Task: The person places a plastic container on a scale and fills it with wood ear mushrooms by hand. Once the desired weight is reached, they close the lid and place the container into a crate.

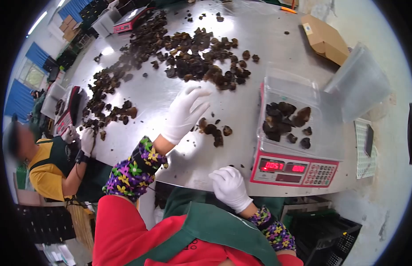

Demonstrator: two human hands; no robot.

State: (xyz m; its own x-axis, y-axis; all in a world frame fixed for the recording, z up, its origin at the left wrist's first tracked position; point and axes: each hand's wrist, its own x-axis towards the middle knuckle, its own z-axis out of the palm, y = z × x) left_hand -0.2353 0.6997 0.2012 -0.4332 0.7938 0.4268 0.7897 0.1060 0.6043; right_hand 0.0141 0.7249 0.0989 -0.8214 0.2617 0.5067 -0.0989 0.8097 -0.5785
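nearest the lens, right hand (230, 186) rests loosely curled on the table edge, holding nothing. left hand (186, 111) reaches out with fingers spread and empty, dried mushrooms (213, 131) just under its fingertips. a careless sweep could knock pieces past the clear container (294, 111) on the scale (299, 168).

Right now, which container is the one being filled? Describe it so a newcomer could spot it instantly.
Start at the steel table, then find the scale with red digits at its near right edge. The clear plastic box sits on that scale, holding a few dark dried pieces; unlike the empty clear lid beside it, it has contents.
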